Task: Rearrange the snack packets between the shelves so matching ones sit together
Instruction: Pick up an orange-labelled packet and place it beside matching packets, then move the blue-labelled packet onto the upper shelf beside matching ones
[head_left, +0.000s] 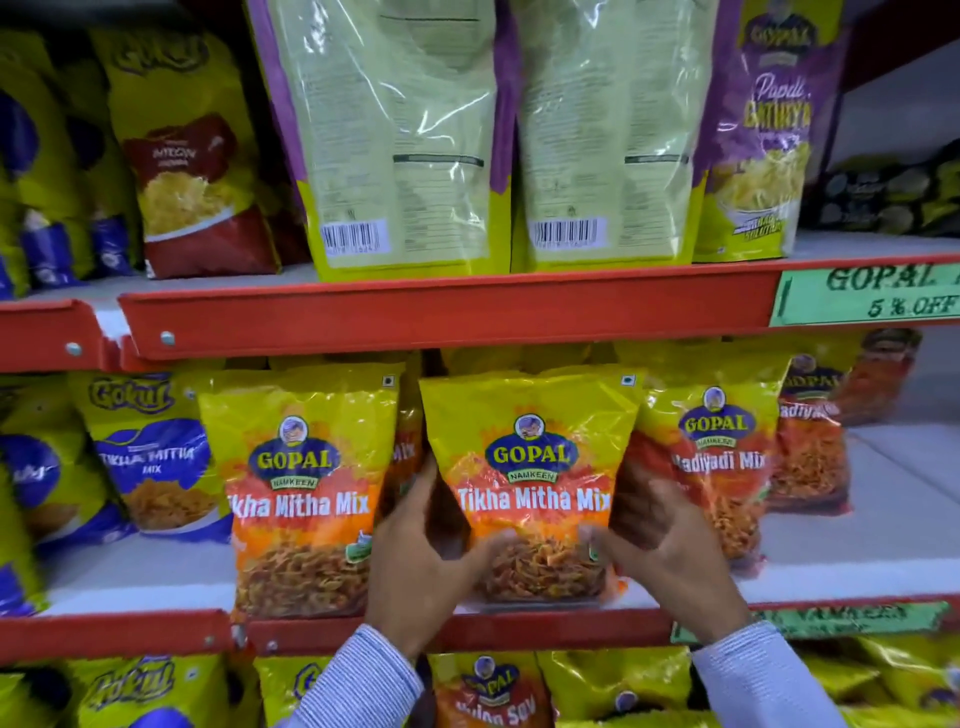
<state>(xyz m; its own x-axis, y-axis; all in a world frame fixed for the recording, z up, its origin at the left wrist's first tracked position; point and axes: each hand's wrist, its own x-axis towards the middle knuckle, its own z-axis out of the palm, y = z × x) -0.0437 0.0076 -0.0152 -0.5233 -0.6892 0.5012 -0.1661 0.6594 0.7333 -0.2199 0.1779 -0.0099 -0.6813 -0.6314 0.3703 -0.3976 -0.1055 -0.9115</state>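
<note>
On the middle shelf (857, 540), a Tikha Mitha Mix packet (530, 483) stands beside its matching packet (301, 493), the left hand (415, 561) gripping its left edge, the blurred right hand (670, 551) at its right edge with hold unclear; seating seems underway, and next it likely needs a gentle release once steady.

Grips Tikha packet (530, 467) by left edge with left hand (415, 561), thumb across lower front. Touches right edge with right hand (675, 551), fingers spread, blurred. Holds it upright on middle shelf (831, 561), just right of twin (301, 493), overlapping Nadiyadi packet (722, 457) on far side. Faces Gokul packet (150, 457) further left, blue and yellow. Has above, on top shelf (441, 317), two back-out packets (395, 130), barcodes low, between maroon packet (192, 171) and Papdi packet (763, 135). Faces green tag (872, 296) on rim: GOPAL, 5 % OFF. Wears striped sleeves (353, 675). Has below more yellow packets (613, 680), partly hidden by arms.
</note>
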